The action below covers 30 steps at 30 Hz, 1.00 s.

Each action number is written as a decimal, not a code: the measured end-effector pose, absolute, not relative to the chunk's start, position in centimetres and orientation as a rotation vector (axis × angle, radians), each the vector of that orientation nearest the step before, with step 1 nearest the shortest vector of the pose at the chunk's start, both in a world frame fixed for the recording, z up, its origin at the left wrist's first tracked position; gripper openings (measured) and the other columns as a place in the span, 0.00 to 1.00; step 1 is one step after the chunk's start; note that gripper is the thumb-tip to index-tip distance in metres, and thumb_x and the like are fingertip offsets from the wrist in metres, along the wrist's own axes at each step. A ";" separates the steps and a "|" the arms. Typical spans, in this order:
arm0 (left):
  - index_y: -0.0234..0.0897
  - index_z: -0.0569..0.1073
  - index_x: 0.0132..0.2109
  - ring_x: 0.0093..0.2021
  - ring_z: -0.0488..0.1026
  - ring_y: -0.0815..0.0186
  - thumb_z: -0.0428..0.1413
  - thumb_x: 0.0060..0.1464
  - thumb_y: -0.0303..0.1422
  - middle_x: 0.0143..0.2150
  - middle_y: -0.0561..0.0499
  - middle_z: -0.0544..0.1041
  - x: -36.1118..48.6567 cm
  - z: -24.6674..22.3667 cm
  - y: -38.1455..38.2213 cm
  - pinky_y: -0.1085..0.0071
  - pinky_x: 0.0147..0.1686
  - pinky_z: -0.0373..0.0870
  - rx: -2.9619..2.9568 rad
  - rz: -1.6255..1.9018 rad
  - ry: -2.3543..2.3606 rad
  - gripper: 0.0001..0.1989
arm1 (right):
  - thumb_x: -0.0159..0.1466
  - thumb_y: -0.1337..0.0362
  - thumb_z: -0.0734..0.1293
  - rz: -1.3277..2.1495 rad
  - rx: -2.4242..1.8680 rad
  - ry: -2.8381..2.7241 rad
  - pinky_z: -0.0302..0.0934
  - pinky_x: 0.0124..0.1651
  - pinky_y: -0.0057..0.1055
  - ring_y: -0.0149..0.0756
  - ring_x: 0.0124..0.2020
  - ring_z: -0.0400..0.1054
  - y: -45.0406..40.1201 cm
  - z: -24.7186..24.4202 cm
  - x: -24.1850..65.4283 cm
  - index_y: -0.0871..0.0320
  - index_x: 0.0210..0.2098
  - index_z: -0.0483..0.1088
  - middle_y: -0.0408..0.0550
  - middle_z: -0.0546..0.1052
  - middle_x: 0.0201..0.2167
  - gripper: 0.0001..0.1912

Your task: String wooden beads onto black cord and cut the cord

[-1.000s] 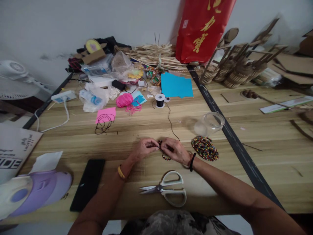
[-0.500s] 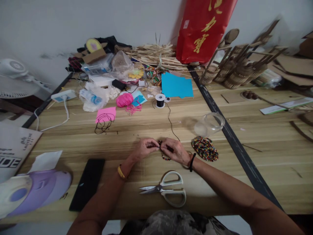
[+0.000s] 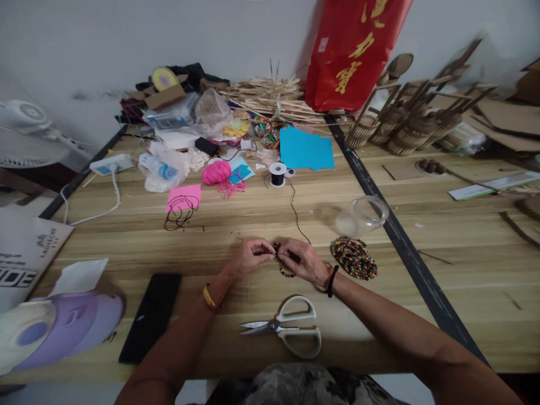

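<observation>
My left hand (image 3: 252, 255) and my right hand (image 3: 304, 260) meet over the middle of the table, both with fingers pinched. Between them is a small loop of coloured beads (image 3: 287, 274), dangling below the fingertips, with more beads showing just above. A black cord (image 3: 295, 209) runs from a spool (image 3: 277, 175) down to my right hand. The fingers partly hide the cord and beads where they are gripped. A heap of strung multicoloured beads (image 3: 353, 257) lies to the right of my right hand. White-handled scissors (image 3: 279, 326) lie slightly open below both hands.
A glass jar (image 3: 368, 212) stands behind the bead heap. To the left are a black phone (image 3: 150, 318), a purple device (image 3: 80, 326) and a pink paper (image 3: 184, 197) with coiled cord. Pink yarn (image 3: 216, 172), blue sheets (image 3: 306, 148) and small woven baskets (image 3: 403, 132) stand farther back.
The view has shifted very slightly. Both hands keep their pinch on the beaded loop in the same place.
</observation>
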<state>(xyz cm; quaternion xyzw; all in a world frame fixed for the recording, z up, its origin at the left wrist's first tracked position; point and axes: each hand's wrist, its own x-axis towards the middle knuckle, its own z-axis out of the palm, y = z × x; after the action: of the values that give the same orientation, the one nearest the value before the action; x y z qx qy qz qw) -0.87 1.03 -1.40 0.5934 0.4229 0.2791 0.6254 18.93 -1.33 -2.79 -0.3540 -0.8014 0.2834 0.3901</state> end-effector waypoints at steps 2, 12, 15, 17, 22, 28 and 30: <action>0.30 0.73 0.32 0.34 0.73 0.69 0.64 0.41 0.34 0.32 0.48 0.76 -0.9 -1.4 1.0 0.72 0.40 0.69 1.358 0.640 0.973 0.12 | 0.66 0.63 0.60 0.714 -0.898 -2.038 0.59 0.33 0.28 0.32 0.29 0.64 -1.3 -2.8 18.9 0.58 0.31 0.66 0.47 0.71 0.27 0.08; 0.31 0.73 0.32 0.33 0.73 0.69 0.63 0.42 0.33 0.31 0.49 0.76 -0.9 -1.5 1.1 0.72 0.39 0.69 1.398 0.632 0.971 0.11 | 0.66 0.63 0.60 0.700 -0.883 -2.045 0.59 0.33 0.29 0.33 0.29 0.64 -1.2 -2.7 18.9 0.58 0.31 0.66 0.47 0.71 0.27 0.08; 0.31 0.73 0.32 0.33 0.73 0.68 0.63 0.42 0.32 0.31 0.49 0.75 -0.9 -1.4 1.0 0.72 0.39 0.69 1.405 0.625 0.971 0.10 | 0.66 0.63 0.60 0.706 -0.884 -2.049 0.60 0.34 0.29 0.33 0.30 0.65 -1.3 -2.7 18.9 0.58 0.32 0.67 0.48 0.72 0.28 0.08; 0.30 0.73 0.32 0.34 0.73 0.69 0.63 0.42 0.31 0.31 0.49 0.75 -0.9 -1.3 1.0 0.72 0.39 0.69 1.406 0.619 0.973 0.09 | 0.66 0.63 0.60 0.710 -0.879 -2.053 0.60 0.34 0.29 0.33 0.30 0.65 -1.3 -2.8 18.9 0.58 0.32 0.67 0.48 0.72 0.28 0.08; 0.30 0.74 0.32 0.33 0.73 0.69 0.62 0.43 0.31 0.32 0.48 0.76 -0.8 -1.2 1.0 0.72 0.39 0.69 1.416 0.632 0.978 0.09 | 0.66 0.65 0.61 0.698 -0.862 -2.049 0.59 0.33 0.29 0.33 0.29 0.64 -1.3 -2.9 18.9 0.58 0.32 0.67 0.48 0.71 0.28 0.07; 0.30 0.74 0.32 0.32 0.73 0.69 0.62 0.43 0.32 0.31 0.48 0.76 -0.8 -1.1 1.0 0.73 0.38 0.69 1.448 0.648 0.973 0.09 | 0.66 0.65 0.60 0.693 -0.855 -2.055 0.59 0.33 0.29 0.32 0.29 0.65 -1.3 -2.8 19.0 0.58 0.32 0.67 0.47 0.71 0.28 0.07; 0.30 0.74 0.32 0.33 0.73 0.69 0.62 0.43 0.32 0.31 0.48 0.76 -0.8 -1.1 1.0 0.72 0.38 0.69 1.450 0.655 0.967 0.09 | 0.66 0.64 0.60 0.695 -0.861 -2.055 0.59 0.33 0.29 0.33 0.30 0.65 -1.3 -2.8 19.0 0.58 0.33 0.67 0.48 0.71 0.28 0.07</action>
<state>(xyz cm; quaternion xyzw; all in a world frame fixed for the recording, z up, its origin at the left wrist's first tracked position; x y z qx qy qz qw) -0.82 1.02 -1.10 0.6248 0.4166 0.2820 0.5971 18.96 -1.34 -2.81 -0.3392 -0.8096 0.2737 0.3932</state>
